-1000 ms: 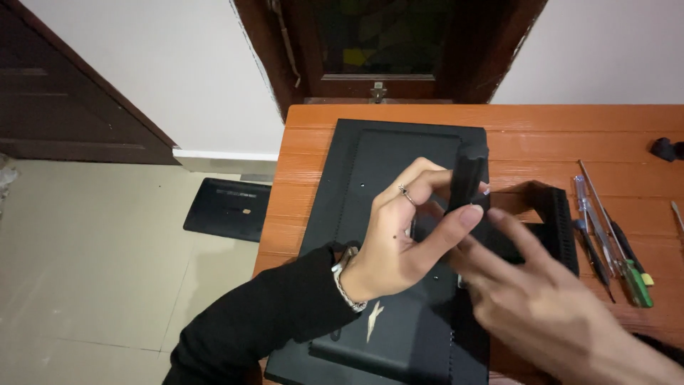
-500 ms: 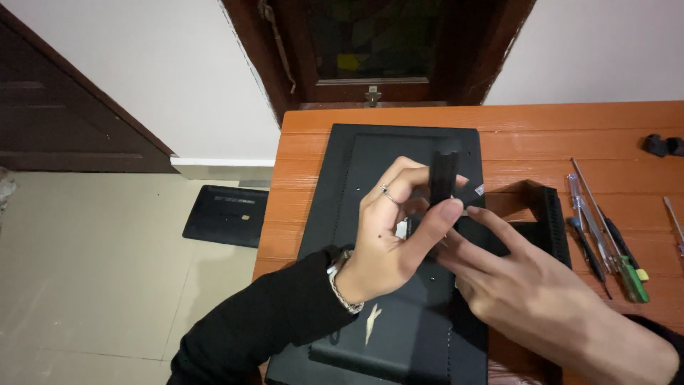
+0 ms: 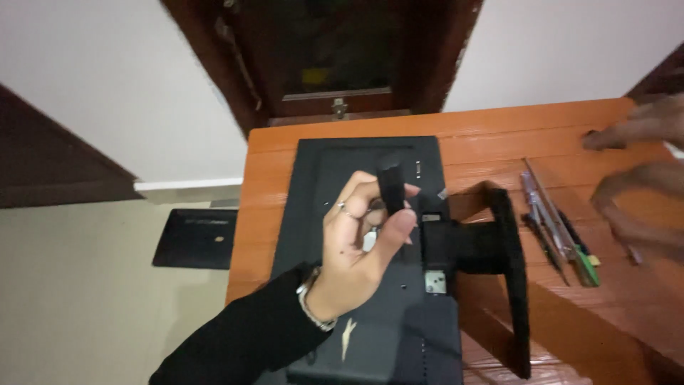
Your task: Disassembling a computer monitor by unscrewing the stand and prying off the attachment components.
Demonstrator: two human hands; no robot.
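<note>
Pale floor tiles fill the left of the view, with a flat black panel point(image 3: 194, 238) lying on them just beside the orange wooden tabletop point(image 3: 499, 139); a dark wooden door stands at the far side, set in a white wall.

On the tabletop's left part lies a black monitor point(image 3: 335, 153), back side up, its long edge running from near to far. Above its middle the left hand point(image 3: 353, 249), in a black sleeve with a bracelet at the wrist and a ring on one finger, holds a small black plastic cover piece point(image 3: 391, 187) upright. The fingers point(image 3: 356, 196) curl narrowly around its lower end, the thumb pressing it from the right, and its top sticks out beyond the fingertips.

Just right of the hand, the black monitor stand point(image 3: 499, 249) is joined to the monitor's back and lies across the tabletop. Further right lie several screwdrivers point(image 3: 552, 221), side by side. At the far right edge the right hand point(image 3: 638, 178) is blurred, its fingers spread wide above the tabletop, holding nothing I can make out.
</note>
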